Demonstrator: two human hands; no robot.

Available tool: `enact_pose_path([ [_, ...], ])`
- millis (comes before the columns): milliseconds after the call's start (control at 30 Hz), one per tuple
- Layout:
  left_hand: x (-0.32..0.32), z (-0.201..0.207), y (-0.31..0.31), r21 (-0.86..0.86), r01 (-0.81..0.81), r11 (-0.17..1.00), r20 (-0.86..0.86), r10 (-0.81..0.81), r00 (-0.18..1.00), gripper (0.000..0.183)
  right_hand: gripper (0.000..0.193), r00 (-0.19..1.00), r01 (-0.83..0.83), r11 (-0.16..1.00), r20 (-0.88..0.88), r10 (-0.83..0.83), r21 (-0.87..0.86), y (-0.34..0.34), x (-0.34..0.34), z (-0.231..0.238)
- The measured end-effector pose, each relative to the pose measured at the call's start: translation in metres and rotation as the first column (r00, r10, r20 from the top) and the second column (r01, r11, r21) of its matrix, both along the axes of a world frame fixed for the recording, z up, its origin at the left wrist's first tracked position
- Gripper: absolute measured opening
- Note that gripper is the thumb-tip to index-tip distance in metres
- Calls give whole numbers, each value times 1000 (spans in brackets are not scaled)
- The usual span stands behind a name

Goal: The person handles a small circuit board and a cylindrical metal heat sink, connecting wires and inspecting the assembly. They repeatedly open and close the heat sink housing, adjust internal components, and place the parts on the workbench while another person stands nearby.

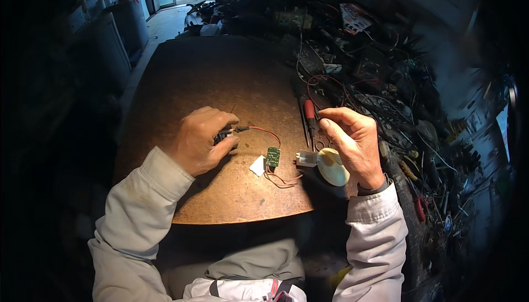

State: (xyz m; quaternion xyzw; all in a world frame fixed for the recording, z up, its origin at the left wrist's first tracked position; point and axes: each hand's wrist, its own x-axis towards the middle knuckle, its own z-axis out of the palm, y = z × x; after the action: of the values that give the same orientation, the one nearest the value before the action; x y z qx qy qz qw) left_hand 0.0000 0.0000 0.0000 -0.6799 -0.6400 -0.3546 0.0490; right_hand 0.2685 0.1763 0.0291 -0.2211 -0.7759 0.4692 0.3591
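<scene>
My left hand (pixel 199 139) is closed around a small black part (pixel 223 135), mostly hidden by the fingers. From beside it a red and black wire (pixel 267 131) runs to a small green circuit board (pixel 273 157) lying on the table. Brownish wires (pixel 284 182) trail from the board's near end. My right hand (pixel 357 139) hovers at the right, thumb and forefinger pinched; whatever is between them is too small to tell. Below that hand lie a white plastic housing (pixel 306 158) and a cream oval piece (pixel 334 171). A flat white piece (pixel 257 166) rests left of the board.
A screwdriver with a red handle (pixel 309 110) lies beside my right fingertips, along the right edge of the brown wooden table (pixel 220 76). Heaps of cables and parts (pixel 374 76) crowd that side. Grey cabinets (pixel 104 43) stand at the far left, near a bright doorway.
</scene>
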Motion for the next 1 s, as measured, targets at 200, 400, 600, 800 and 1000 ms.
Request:
enact_pose_path([
  [200,37,11,0,378,143,915,-278,-35,960,27,16,986,166,984,20,-165,-65,-15,72,-39],
  [400,104,-26,-5,-6,166,986,-161,-165,973,38,13,975,203,978,95,-199,-45,-45,81,-47],
  [600,112,-39,-1,-90,78,993,-123,-89,988,31,29,988,87,994,119,-95,67,-64,53,-71],
  [800,114,-45,1,-56,89,994,-155,-97,983,24,28,998,56,995,25,-54,-82,-68,36,-91],
  [1000,114,-45,-1,7,83,997,-129,-81,988,14,17,995,64,998,77,-62,-15,-73,31,-87],
])
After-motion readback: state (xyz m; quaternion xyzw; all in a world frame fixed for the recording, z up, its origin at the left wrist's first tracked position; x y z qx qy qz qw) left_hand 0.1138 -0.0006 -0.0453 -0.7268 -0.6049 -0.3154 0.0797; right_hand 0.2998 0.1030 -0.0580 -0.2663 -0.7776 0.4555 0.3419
